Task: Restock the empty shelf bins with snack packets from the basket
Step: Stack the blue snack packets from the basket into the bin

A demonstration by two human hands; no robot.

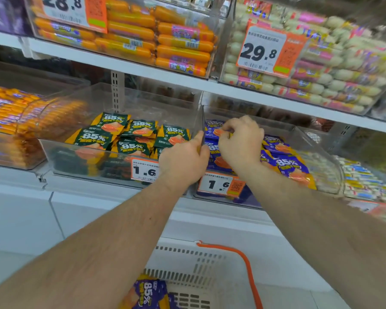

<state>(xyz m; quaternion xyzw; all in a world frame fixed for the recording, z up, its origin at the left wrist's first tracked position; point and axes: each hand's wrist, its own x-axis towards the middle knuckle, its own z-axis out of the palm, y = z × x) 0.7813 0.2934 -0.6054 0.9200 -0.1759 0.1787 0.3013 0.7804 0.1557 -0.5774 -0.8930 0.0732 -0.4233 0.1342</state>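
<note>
A purple foil snack packet (214, 130) is pinched by the right hand (241, 139) inside the clear plastic bin (316, 150). The left hand (184, 162), fingers curled, is braced on the bin's divider wall just beside. More purple packets (147, 293) lie below both hands in the white basket (187, 259).

place: shop — retail shelving | evidence: price tags (261, 52) on clear bins (120, 166) — stacked packaged sausages (178, 43)
</note>
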